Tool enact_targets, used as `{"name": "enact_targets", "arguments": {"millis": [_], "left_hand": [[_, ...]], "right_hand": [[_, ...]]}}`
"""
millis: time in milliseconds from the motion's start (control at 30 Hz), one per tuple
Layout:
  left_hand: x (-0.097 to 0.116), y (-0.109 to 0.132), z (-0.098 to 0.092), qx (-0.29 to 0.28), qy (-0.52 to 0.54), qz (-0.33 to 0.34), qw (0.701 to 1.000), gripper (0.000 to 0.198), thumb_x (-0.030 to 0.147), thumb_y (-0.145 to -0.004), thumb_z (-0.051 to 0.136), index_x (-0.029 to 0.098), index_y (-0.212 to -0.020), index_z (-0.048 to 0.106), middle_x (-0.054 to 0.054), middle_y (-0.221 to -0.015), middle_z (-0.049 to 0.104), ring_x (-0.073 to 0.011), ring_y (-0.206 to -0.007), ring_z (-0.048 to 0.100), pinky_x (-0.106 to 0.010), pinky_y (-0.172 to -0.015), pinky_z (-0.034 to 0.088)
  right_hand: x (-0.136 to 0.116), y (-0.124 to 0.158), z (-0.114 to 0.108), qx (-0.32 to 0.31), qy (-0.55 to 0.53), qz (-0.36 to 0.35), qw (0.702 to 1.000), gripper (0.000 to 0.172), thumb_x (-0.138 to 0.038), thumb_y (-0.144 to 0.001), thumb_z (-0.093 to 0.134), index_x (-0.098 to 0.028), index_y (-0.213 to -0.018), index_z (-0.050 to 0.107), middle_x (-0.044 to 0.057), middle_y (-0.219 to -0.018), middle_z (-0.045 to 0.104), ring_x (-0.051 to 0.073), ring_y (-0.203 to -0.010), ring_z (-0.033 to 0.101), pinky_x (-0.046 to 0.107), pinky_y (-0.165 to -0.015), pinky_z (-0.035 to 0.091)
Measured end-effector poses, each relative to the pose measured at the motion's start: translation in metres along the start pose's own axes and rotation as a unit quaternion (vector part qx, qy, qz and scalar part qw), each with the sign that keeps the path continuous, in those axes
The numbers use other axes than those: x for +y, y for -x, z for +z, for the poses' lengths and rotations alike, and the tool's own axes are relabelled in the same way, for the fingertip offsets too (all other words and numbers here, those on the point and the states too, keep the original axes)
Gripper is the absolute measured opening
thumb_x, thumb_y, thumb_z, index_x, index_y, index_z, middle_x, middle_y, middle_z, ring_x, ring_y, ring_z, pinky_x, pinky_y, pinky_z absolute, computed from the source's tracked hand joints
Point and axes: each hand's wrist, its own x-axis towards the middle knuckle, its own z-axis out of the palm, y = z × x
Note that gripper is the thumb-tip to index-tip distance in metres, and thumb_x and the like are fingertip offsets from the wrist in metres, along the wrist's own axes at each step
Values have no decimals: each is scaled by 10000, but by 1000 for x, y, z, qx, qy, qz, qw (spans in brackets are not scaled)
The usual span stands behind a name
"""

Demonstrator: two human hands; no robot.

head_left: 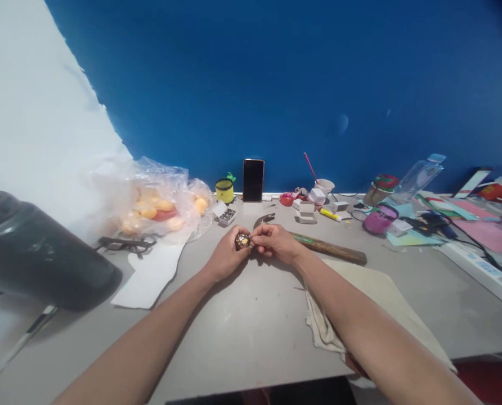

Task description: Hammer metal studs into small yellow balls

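Note:
My left hand (228, 251) is closed around a small ball (242, 241) studded with shiny metal pieces, with a yellow patch showing among them. Close against the ball's right side, my right hand (274, 243) has its thumb and forefinger pinched together; what they hold is too small to make out. Behind the right hand lies a claw hammer (335, 247), its wooden handle pointing right and its head (263, 219) partly hidden. A small open box (227, 216) of shiny tacks sits just beyond my left hand.
A clear bag (158, 197) of yellow-orange balls stands at left, near a dark cylinder (44, 253). A phone (253, 180) leans on the blue wall. A cloth (377, 304) lies under my right forearm. Right: paper cup (325, 185), purple pouch (380, 219), bottle (420, 177), power strip (479, 270).

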Motion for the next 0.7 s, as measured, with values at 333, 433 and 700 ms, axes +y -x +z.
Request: {"name": "enact_targets", "arguments": {"millis": [333, 433, 700], "left_hand": [[1, 1, 1, -29, -23, 15, 999, 272, 389, -856, 680, 207, -1024, 568, 7, -878, 651, -178, -774, 594, -289, -706, 461], [-1, 1, 2, -51, -32, 15, 998, 234, 385, -887, 637, 204, -1022, 574, 3, -857, 672, -184, -775, 611, -295, -709, 465], [1, 3, 3, -47, -54, 24, 997, 169, 343, -893, 592, 209, -994, 568, -2, -878, 678, -194, -794, 624, -307, -715, 470]], "right_hand": [[-5, 5, 10, 21, 2, 31, 999, 400, -378, -564, 988, -161, -770, 723, 29, -727, 741, 59, -517, 540, 147, -422, 365], [-5, 6, 11, 30, 11, 35, 999, 397, -374, -563, 983, -162, -773, 721, 28, -723, 739, 59, -516, 542, 149, -428, 375], [-4, 5, 12, 39, 30, 40, 998, 391, -378, -560, 971, -168, -766, 713, 21, -695, 726, 64, -514, 526, 159, -442, 384]]}}
